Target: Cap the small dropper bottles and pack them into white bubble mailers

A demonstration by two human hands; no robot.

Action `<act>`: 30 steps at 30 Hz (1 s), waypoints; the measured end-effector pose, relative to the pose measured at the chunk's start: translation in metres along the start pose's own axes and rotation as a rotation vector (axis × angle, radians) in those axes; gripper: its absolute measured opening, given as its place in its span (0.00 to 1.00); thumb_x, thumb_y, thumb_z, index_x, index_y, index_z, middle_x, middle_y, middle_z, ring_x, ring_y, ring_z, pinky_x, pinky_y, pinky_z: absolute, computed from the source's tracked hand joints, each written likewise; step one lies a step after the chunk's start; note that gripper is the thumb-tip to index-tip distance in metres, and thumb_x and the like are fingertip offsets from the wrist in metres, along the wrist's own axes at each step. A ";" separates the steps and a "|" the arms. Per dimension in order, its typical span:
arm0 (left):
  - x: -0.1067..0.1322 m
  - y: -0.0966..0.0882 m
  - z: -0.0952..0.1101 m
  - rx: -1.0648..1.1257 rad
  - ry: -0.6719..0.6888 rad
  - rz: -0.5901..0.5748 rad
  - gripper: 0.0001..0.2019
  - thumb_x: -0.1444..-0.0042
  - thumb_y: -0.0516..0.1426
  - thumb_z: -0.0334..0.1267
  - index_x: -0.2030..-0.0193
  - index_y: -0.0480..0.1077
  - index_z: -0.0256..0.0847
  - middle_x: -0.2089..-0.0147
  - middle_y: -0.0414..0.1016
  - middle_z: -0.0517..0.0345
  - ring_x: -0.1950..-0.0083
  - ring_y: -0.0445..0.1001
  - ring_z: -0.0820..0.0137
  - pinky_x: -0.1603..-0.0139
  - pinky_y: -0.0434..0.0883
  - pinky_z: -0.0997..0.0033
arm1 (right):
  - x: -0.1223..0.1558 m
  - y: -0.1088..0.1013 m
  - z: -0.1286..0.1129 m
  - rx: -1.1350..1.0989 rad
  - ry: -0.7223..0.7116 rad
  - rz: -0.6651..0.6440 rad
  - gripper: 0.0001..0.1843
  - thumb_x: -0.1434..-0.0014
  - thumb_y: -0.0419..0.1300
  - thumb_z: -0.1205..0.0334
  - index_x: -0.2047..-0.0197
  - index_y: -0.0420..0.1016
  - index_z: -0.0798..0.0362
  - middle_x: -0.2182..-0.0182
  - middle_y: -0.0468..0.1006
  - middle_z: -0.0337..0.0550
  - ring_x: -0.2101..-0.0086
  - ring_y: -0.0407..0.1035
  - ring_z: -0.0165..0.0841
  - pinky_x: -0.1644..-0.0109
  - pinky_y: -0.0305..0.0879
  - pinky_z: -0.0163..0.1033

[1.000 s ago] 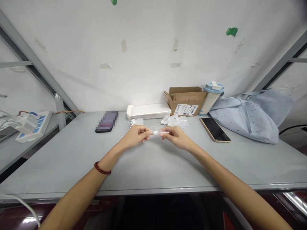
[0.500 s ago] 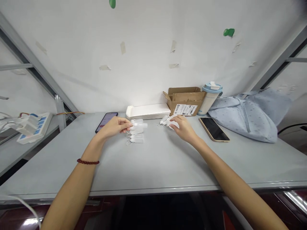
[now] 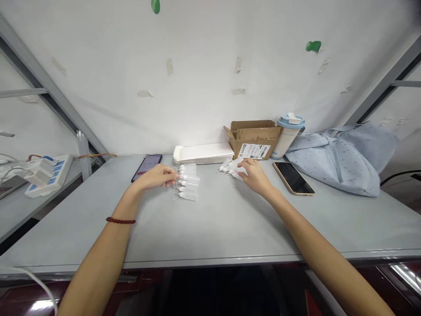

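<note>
Several looped tubes (image 3: 188, 196), apparently done, lie in a row beside the left hand (image 3: 158, 176), which pinches one's looped end; a loose cluster (image 3: 234, 165), apparently left to do, lies at the right hand (image 3: 255, 175), its grip indeterminable.

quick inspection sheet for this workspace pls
Surface: plain grey tabletop
Job's things: row of small translucent tubes on the left; loose tube pile on the right
Clutter: lit phone, white stack, open cardboard box, lidded cup, pale blue cloth, dark phone
Hands: left hand at the row, right hand at the pile; grips unclear
Cables: red-yellow wires, white cable, black cable
Surroundings: white wall with tape scraps, green pieces
</note>
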State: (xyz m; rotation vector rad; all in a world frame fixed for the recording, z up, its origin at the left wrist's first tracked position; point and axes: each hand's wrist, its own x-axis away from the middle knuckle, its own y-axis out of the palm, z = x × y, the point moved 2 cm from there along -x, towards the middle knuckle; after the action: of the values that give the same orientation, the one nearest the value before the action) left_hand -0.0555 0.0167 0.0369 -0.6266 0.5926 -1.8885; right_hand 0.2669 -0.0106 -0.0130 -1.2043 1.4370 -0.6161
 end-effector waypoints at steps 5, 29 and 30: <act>-0.002 -0.004 -0.005 -0.008 -0.064 0.100 0.12 0.57 0.60 0.46 0.78 0.72 0.39 0.73 0.75 0.54 0.75 0.68 0.72 0.77 0.62 0.76 | 0.000 -0.002 -0.001 0.044 0.029 -0.045 0.11 0.43 0.56 0.67 0.56 0.73 0.55 0.54 0.73 0.54 0.52 0.63 0.46 0.52 0.61 0.48; -0.004 0.025 0.011 -0.078 0.097 0.277 0.15 0.49 0.53 0.46 0.76 0.70 0.37 0.77 0.73 0.57 0.77 0.68 0.71 0.74 0.62 0.72 | 0.002 0.001 -0.009 -0.097 0.124 -0.150 0.14 0.44 0.55 0.72 0.54 0.71 0.57 0.60 0.74 0.51 0.63 0.70 0.35 0.60 0.62 0.37; -0.004 0.026 0.012 -0.077 0.103 0.280 0.15 0.49 0.53 0.47 0.76 0.69 0.37 0.77 0.73 0.57 0.77 0.68 0.71 0.74 0.62 0.72 | 0.002 0.001 -0.009 -0.108 0.127 -0.147 0.14 0.44 0.54 0.73 0.54 0.71 0.58 0.60 0.75 0.51 0.63 0.70 0.35 0.59 0.62 0.37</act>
State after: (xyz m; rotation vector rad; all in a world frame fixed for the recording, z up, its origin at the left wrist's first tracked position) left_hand -0.0285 0.0095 0.0280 -0.4706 0.7809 -1.6480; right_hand 0.2585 -0.0143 -0.0124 -1.3858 1.5128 -0.7346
